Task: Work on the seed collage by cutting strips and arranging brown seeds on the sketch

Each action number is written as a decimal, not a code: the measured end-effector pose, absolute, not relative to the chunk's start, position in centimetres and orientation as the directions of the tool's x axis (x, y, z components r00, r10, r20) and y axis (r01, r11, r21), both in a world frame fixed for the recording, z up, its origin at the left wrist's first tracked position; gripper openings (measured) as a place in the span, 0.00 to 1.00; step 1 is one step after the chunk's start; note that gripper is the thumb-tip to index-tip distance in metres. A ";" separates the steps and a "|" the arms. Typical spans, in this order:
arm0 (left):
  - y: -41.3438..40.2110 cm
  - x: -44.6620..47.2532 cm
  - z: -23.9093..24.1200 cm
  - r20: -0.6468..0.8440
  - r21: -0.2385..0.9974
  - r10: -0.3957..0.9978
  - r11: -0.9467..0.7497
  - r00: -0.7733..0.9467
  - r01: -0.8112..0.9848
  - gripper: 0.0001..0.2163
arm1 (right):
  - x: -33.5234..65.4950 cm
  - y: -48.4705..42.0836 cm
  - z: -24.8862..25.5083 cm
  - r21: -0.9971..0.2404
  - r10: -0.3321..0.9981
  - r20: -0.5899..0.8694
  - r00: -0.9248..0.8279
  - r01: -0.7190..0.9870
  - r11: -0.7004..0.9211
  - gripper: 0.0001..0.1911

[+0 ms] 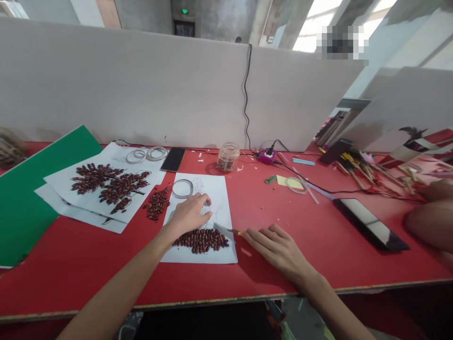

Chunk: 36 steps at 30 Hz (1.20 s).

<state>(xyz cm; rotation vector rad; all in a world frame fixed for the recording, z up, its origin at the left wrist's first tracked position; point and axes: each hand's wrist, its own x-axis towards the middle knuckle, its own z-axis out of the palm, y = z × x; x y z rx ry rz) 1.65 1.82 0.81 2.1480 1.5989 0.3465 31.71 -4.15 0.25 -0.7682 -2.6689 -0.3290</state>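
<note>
Forearms (132, 276), then dark seeds (203, 241) nearside of left hand (190, 213), its hold unclear; right hand (276, 244) around a tool (234, 232).

Right fingers (261, 237) around slim tool (235, 231), seeds (202, 242) on paper (220, 193)

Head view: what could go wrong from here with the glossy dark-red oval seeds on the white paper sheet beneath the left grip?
The slim yellow-and-black tool in the right grip points close above the seeds; a slip might dislodge some.

The left grip hovers over or rests on the sheet; its wrist could brush them.

The loose dark-red seed pile lies nearby and might scatter.
</note>
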 end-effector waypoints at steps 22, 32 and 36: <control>1.7 1.5 0.7 -0.033 0.483 0.945 -0.270 0.326 0.833 0.12 | 32.1 -3.7 0.0 0.086 0.445 0.378 -0.812 0.509 0.856 0.30; 1.6 1.6 1.0 -0.066 0.450 0.935 -0.285 0.349 0.847 0.18 | 32.4 -3.7 -0.5 0.106 0.431 0.443 -0.786 0.523 0.846 0.24; 1.7 1.5 0.9 -0.066 0.459 0.930 -0.292 0.360 0.839 0.18 | 32.3 -3.6 -0.6 0.018 0.486 0.515 -0.706 0.576 0.817 0.16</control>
